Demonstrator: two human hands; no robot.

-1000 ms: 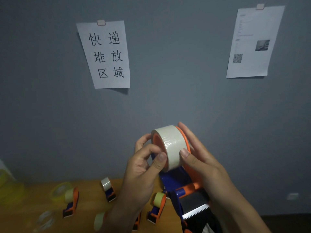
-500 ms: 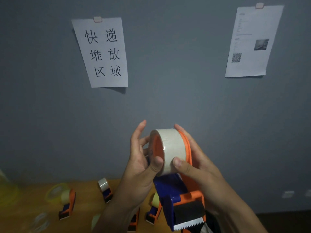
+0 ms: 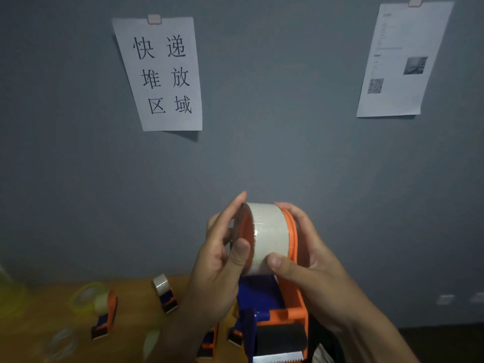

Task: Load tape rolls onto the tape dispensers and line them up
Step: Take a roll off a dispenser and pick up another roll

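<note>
Gripping one tape roll [image 3: 269,237] on one dispenser [image 3: 272,310], both hands [image 3: 217,268] [image 3: 311,268]; two wall papers [image 3: 162,74].

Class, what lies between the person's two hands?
In the head view, a whitish tape roll on an orange-and-blue dispenser sits between the left hand and right hand.

I see a milky white tape roll [image 3: 271,237] on an orange and blue dispenser [image 3: 275,307], whose front plate is black with a silvery toothed blade. The wall [image 3: 262,153] is flat grey. A white sign [image 3: 162,74] carries black characters; another white sheet [image 3: 395,61] has a black code square and a grey photo. The table [image 3: 47,318] is warm orange-brown, with yellowish rolls [image 3: 86,297] and small orange and blue dispensers [image 3: 104,320].
</note>
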